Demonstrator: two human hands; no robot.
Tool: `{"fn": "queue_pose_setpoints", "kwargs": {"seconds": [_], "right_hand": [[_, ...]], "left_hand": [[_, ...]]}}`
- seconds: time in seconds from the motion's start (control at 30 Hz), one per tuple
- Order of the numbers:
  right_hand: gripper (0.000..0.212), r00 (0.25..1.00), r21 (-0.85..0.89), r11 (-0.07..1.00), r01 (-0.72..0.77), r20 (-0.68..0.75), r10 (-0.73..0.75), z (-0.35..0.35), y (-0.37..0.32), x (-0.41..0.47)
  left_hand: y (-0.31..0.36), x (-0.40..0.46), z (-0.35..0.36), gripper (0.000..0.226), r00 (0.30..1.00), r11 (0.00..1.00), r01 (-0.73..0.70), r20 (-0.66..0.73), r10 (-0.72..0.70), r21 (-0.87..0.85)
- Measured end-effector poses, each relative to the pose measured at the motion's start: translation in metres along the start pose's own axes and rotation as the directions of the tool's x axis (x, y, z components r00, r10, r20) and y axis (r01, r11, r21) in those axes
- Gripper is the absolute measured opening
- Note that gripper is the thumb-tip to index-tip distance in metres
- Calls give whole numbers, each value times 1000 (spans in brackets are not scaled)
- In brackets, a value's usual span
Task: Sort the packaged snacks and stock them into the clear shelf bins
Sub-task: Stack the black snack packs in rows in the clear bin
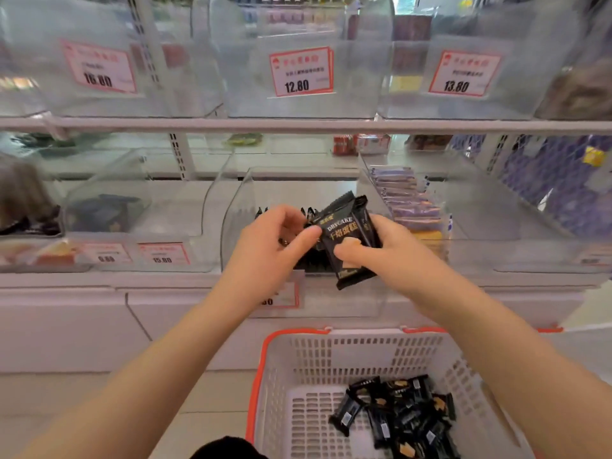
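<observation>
Both hands meet in front of a clear shelf bin (238,207) at mid-height. My right hand (381,250) grips a small stack of black "DRYCAKE" snack packets (347,226), thumb across the front one. My left hand (271,246) pinches the stack's left edge with thumb and fingers. More black packets (261,212) stand inside the bin behind my hands, mostly hidden. Below, a white plastic basket (331,352) with an orange rim holds several of the same black packets (404,415) in a loose heap.
Clear bins line two shelves, with red-framed price tags 16.80 (97,66), 12.80 (301,71) and 13.80 (463,72) above. The bin to the right holds purple-and-orange packets (410,203). A dark-packet bin (106,212) sits at left. White shelf base below.
</observation>
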State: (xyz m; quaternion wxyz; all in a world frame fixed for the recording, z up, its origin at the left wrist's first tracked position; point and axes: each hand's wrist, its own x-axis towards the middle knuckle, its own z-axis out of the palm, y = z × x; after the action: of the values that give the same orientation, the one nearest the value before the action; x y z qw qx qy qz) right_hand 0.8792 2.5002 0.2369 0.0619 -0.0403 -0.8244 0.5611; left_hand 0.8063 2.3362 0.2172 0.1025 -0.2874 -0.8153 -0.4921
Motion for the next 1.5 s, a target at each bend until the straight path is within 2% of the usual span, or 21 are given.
{"fn": "queue_pose_setpoints", "kwargs": {"seconds": [0.07,0.1,0.17,0.23,0.3,0.37,0.43,0.5,0.57,0.63,0.73,0.87,0.97,1.1,1.2,1.3,1.37,1.43,1.5], "right_hand": [[24,997,-92,995,-38,-75,31,-3,-7,26],[24,994,-137,989,-61,-101,47,-4,-9,38],[22,992,-236,965,-113,-82,96,-4,-12,60],[28,984,-432,888,-159,4,178,0,-12,76],[33,964,-675,727,-123,92,248,9,-10,88],[33,935,-809,584,-61,159,318,21,-7,96],[34,874,-859,511,-42,216,435,34,-1,103],[37,809,-888,458,-33,245,535,46,7,109],[42,791,-908,420,-10,250,558,58,11,113],[42,814,-878,479,-26,260,520,65,14,116],[40,822,-694,699,-176,287,492,64,21,119],[29,772,-532,824,-195,435,463,49,32,115],[30,746,-589,801,-111,483,458,46,35,111],[33,770,-706,708,-16,442,459,55,32,111],[26,815,-755,655,17,390,428,57,32,114],[32,895,-784,614,87,333,299,62,36,114],[31,925,-769,630,109,310,218,63,38,112],[40,934,-750,654,105,300,194,62,39,112],[44,917,-704,698,134,354,181,58,42,113]], "left_hand": [[-12,18,-12,8,991,971,17,124,-48,237],[-21,26,-17,7,969,926,9,223,-101,378],[-36,41,-22,18,861,812,-82,452,-234,578],[-44,51,-21,29,706,760,-183,622,-339,623],[-48,59,-16,36,633,765,-195,675,-380,614],[-53,66,-11,34,603,760,-222,699,-385,611],[-59,71,-8,31,586,748,-233,704,-402,621],[-63,76,-7,36,584,746,-206,692,-425,633],[-66,79,-6,43,574,742,-204,692,-438,639],[-66,81,-5,45,556,743,-226,710,-432,630],[-64,84,-7,43,565,757,-204,706,-426,621],[-64,84,-9,49,517,734,-244,726,-454,634],[-65,84,-6,58,500,719,-273,733,-461,639],[-71,84,-1,53,497,694,-314,735,-461,647],[-75,84,0,50,531,718,-281,727,-436,636],[-79,83,1,47,603,697,-312,701,-380,646],[-79,83,1,45,619,676,-334,694,-368,656],[-77,85,0,47,590,676,-341,709,-387,653],[-74,87,-3,51,534,685,-344,734,-420,642]]}}
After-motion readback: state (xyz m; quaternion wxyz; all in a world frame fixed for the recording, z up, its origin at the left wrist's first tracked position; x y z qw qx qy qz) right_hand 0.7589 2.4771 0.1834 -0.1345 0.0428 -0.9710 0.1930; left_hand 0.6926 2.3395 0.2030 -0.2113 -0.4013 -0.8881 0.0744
